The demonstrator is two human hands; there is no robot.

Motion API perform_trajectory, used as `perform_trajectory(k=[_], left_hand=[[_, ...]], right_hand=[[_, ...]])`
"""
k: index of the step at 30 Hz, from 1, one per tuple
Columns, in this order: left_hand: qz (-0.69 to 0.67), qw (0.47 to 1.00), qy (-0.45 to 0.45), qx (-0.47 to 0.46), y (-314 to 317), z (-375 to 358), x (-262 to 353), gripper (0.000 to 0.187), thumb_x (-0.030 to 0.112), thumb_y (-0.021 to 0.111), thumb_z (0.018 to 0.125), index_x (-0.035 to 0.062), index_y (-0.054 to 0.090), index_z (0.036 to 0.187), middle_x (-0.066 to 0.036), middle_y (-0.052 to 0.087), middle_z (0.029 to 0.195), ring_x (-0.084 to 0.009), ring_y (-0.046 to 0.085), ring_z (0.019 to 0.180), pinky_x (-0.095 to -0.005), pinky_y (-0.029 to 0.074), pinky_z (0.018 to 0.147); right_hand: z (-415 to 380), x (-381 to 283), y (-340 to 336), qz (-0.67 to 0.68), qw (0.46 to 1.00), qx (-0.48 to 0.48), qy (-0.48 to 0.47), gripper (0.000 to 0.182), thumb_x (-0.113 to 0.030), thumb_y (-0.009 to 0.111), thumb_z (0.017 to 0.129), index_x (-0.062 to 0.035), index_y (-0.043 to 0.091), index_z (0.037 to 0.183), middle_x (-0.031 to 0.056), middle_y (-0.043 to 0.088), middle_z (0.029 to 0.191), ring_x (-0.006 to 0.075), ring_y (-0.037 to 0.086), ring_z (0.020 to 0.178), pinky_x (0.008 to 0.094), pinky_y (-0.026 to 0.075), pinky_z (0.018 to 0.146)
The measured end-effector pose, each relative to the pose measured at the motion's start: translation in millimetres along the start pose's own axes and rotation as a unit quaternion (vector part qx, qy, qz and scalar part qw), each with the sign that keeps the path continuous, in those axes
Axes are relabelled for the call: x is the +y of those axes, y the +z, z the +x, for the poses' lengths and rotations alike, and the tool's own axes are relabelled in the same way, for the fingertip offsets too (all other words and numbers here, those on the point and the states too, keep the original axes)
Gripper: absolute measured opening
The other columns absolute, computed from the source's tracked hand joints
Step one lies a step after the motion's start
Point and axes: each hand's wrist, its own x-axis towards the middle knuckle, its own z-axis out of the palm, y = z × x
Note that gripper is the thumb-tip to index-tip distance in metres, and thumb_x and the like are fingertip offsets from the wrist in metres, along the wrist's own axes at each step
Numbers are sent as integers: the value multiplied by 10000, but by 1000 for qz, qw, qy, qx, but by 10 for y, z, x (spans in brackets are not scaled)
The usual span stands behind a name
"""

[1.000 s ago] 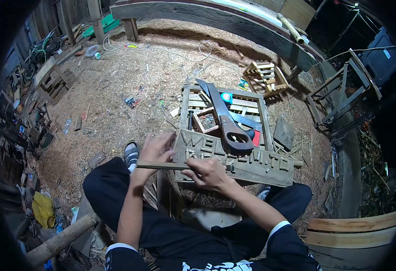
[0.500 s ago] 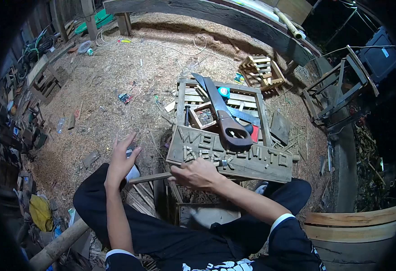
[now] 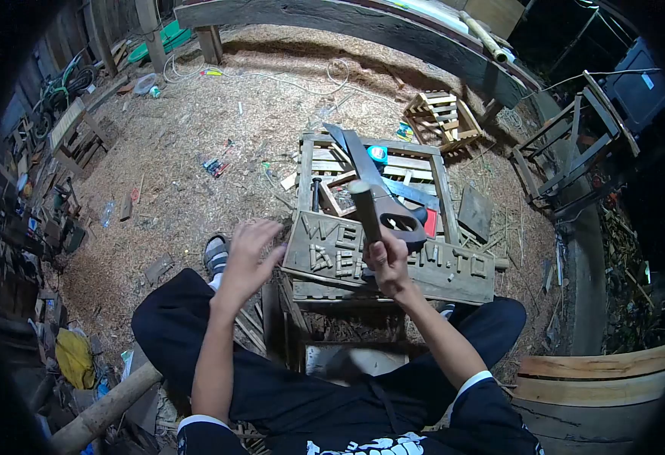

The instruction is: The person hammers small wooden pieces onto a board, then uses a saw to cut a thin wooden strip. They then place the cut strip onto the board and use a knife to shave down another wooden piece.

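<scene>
My right hand [image 3: 390, 267] is closed around a round wooden stick [image 3: 367, 212], which stands up with its cut end toward me. It is above a wooden board [image 3: 465, 287] with raised letters built from small stick pieces. Part of the lettering is hidden behind the hand. Left of the board, my left hand [image 3: 249, 262] is raised and holds nothing, its fingers apart. A handsaw [image 3: 361, 161] with a brown handle lies beyond the board on a slatted wooden crate [image 3: 437, 174]. A blue tape measure [image 3: 376, 155] sits beside its blade.
A small wooden frame [image 3: 332, 199] and a second blade [image 3: 410, 194] lie on the crate. Another slatted crate [image 3: 465, 121] is tipped behind it. Sawdust covers the ground [image 3: 173, 159]. A thick beam [image 3: 332, 19] crosses the far side; a bamboo pole [image 3: 109, 409] is at lower left.
My right hand has lifted the stick from pointing left to standing upright, moving right and up over the board. My left hand has shifted right, toward the board.
</scene>
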Motion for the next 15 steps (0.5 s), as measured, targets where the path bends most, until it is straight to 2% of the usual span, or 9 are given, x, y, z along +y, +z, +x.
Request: perform_trajectory(k=[1, 3, 5, 8, 10, 13, 15], left_hand=[[2, 1000, 0, -1, 80, 9, 45, 440, 244, 707, 972, 79, 649, 1376, -163, 650, 1401, -319, 521, 1413, -540, 258, 1263], [-9, 998, 53, -44, 235, 28, 108, 495, 267, 746, 940, 77, 641, 1385, -179, 601, 1466, -349, 488, 1441, -545, 261, 1264], [-13, 995, 76, -60, 365, 25, 200, 541, 274, 772, 912, 80, 634, 1398, -186, 550, 1519, -365, 462, 1461, -545, 264, 1264], [-26, 991, 100, -89, 446, 40, 211, 639, 279, 823, 853, 89, 617, 1428, -194, 451, 1609, -395, 418, 1492, -539, 276, 1263], [-50, 989, 95, -104, 462, 48, 175, 749, 255, 870, 787, 112, 593, 1467, -188, 396, 1653, -404, 392, 1511, -513, 302, 1256], [-70, 987, 94, -109, 486, 47, 117, 768, 245, 879, 776, 112, 587, 1474, -189, 390, 1657, -406, 392, 1510, -502, 314, 1252], [-70, 987, 96, -111, 495, 32, 99, 765, 263, 873, 790, 121, 584, 1484, -187, 380, 1665, -400, 383, 1519, -490, 313, 1251]], right_hand=[[-12, 18, 14, -41, 998, -19, -35, 456, -413, 588, 1081, 4, 563, 900, 51, 408, 637, 127, 417, 571, 340, 347, 512], [2, 17, 18, -54, 997, -37, -33, 479, -444, 585, 1077, 4, 580, 906, 53, 408, 642, 134, 409, 576, 340, 333, 521], [24, -19, 45, -74, 996, -22, -50, 605, -596, 518, 1066, -16, 554, 897, -28, 460, 617, 73, 393, 525, 268, 292, 480], [13, 77, 42, -38, 997, 22, -60, 623, -624, 513, 1056, -25, 544, 889, -27, 451, 616, 69, 398, 521, 260, 291, 472], [-2, 84, 14, -26, 997, 24, -63, 626, -633, 510, 1052, -28, 544, 892, -27, 445, 617, 65, 399, 519, 257, 289, 468], [-52, 129, -6, 6, 997, 32, -66, 617, -626, 517, 1051, -29, 538, 895, -26, 427, 629, 60, 398, 515, 252, 283, 460], [-96, 170, -21, 43, 997, 60, -38, 569, -530, 527, 1084, -6, 592, 873, -8, 488, 622, 91, 458, 530, 292, 328, 494]])
